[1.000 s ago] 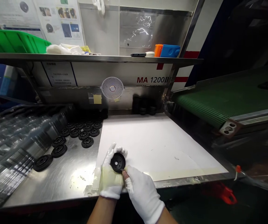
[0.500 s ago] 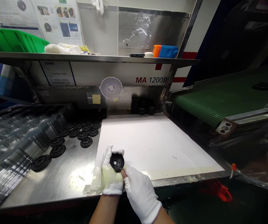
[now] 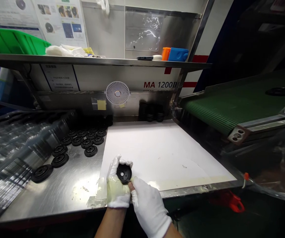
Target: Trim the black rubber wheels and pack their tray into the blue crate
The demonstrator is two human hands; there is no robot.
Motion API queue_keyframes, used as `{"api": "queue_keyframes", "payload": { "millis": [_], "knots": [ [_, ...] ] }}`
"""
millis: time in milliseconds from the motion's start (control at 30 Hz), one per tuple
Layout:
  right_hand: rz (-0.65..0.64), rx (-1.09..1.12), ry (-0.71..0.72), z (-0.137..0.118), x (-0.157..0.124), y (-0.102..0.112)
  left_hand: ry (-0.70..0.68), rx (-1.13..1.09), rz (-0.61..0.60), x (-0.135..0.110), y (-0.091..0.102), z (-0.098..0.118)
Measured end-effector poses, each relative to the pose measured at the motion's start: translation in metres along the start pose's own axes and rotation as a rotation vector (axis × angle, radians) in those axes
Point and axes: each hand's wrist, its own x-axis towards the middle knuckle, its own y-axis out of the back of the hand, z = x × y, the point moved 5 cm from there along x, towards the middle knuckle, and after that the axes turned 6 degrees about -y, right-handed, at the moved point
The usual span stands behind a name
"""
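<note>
Here the wheel (image 3: 126, 173) looks round, black and hollowed.

Looks like matt black plastic on the held disc (image 3: 127, 173), cloth on the gloves (image 3: 148, 201), smooth paper (faintly marked) on the white sheet (image 3: 154, 148), shiny metal on the bench (image 3: 55, 190).

On the metal shelf (image 3: 107, 61), a green bin (image 3: 13, 41) stands at the left beside a white bundle (image 3: 58, 51), with an orange block (image 3: 166, 54) and a blue block (image 3: 178, 54) side by side farther right. Printed sheets (image 3: 58, 24) hang behind the bin, and a round white fan (image 3: 118, 93) sits below the shelf, near a yellow note (image 3: 101, 105). A green conveyor belt (image 3: 221, 105) runs at the right, above a red object (image 3: 233, 203).
</note>
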Motion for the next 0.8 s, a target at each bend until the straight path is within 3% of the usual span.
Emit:
{"api": "queue_keyframes", "payload": {
  "millis": [100, 267, 467, 567, 733, 800],
  "knots": [
    [-0.005, -0.001, 0.023, -0.001, 0.000, 0.001, -0.013, -0.024, -0.021, -0.001, 0.002, 0.005],
    [-0.013, 0.005, 0.016, 0.013, 0.006, 0.003, 0.207, 0.001, -0.130, -0.003, 0.001, 0.000],
    [0.010, -0.020, 0.010, 0.006, -0.001, -0.002, 0.121, -0.057, 0.031, 0.001, 0.000, -0.005],
    [0.027, -0.011, 0.041, -0.001, -0.004, -0.002, 0.005, -0.043, -0.007, 0.002, 0.003, 0.001],
    [0.014, -0.005, 0.037, 0.010, 0.002, 0.002, 0.222, 0.022, -0.141, 0.001, 0.008, 0.000],
    [-0.002, -0.007, 0.014, 0.015, 0.003, 0.001, 0.211, 0.000, -0.132, 0.000, 0.006, 0.000]
  ]
}}
